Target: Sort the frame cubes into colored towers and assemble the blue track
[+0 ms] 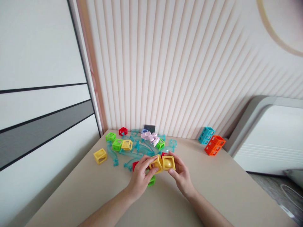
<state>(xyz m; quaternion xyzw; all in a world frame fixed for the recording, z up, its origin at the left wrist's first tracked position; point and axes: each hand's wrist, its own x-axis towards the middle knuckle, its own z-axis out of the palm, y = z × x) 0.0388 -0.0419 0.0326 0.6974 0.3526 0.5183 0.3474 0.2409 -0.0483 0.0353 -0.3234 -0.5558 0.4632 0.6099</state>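
Over the near middle of the table, my left hand (140,176) is closed on a yellow cube block (157,164). My right hand (181,175) grips another yellow cube block (168,163), which has a rounded hollow in its face. The two yellow cubes meet edge to edge, the left one tilted; whether they are joined I cannot tell. Behind and below my left hand, a green cube block (151,181) and a red block (134,165) are partly hidden. A bit of red (163,154) shows just behind the held cubes.
Clear teal track pieces (143,149) lie scattered with green, yellow and red cubes. Pale pink blocks (151,137) are heaped near a dark box (149,128) by the ribbed wall. Blue (206,135) and orange (214,145) cube stacks stand at the right edge.
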